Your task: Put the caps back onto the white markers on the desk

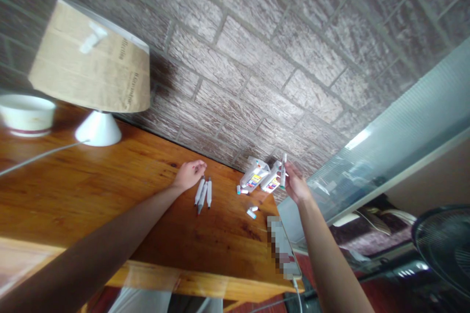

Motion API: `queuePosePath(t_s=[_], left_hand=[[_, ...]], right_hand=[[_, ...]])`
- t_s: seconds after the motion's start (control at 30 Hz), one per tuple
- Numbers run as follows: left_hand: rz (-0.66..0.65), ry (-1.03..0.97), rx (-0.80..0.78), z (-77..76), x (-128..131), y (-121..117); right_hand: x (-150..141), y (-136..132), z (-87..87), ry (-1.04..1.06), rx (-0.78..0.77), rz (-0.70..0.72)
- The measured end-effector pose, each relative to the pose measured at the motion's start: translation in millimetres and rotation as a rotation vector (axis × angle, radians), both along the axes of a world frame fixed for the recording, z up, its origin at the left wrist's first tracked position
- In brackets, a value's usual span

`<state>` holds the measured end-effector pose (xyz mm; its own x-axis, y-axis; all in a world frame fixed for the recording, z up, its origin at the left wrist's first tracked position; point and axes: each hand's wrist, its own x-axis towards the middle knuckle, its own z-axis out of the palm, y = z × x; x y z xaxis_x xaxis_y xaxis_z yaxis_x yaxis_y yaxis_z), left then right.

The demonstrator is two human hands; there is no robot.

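My right hand (295, 183) is raised near the table's right edge, its fingers closed around a white marker (284, 168) held nearly upright. On the wooden table, my left hand (191, 174) rests with its fingers curled; what they hold, if anything, is hidden. Just below it lie several uncapped markers (209, 193) with white barrels, side by side. Two clear plastic marker cases (253, 176) with bright labels stand against the wall, the right one (271, 178) close to my right hand. Small marker caps (251, 213) lie loose in front of the cases.
A lamp with a paper shade (93, 58) and white base stands at the left, a white bowl (27, 115) beside it. A phone (286, 249) on a cable lies at the table's right edge. A brick-patterned wall (242, 54) rises behind; a black fan (448, 244) is at right.
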<state>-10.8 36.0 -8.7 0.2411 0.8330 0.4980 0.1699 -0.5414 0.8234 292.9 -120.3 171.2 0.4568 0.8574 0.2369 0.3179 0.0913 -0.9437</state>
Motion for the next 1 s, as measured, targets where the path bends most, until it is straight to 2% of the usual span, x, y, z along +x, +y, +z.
queuePosePath(t_s=[0.17,0.33,0.5,0.6,0.8,0.9,1.0], left_hand=[[-0.011,0.005,-0.009,-2.7,0.5,1.9],[-0.007,-0.004,-0.007,-5.1,1.1,3.5],[-0.01,-0.012,0.002,-5.4,2.0,3.7],[-0.009,-0.014,0.002,-3.3,1.8,2.3],[0.0,-0.009,-0.003,1.2,0.2,-1.5],[0.003,-0.005,-0.006,1.7,-0.1,-1.9],[0.004,-0.01,-0.004,2.3,0.2,-1.9]], right_hand=[[17.4,16.2,15.7,-0.234,-0.211,-0.081],[19.3,30.2,39.3,-0.417,-0.448,-0.036],[13.9,46.6,52.7,-0.525,-0.521,0.006],[10.2,56.8,48.6,-0.561,-0.493,0.003],[2.3,68.1,29.1,-0.555,-0.482,-0.024],[1.7,66.5,23.2,-0.517,-0.458,-0.031],[2.5,57.6,20.3,-0.536,-0.366,-0.074]])
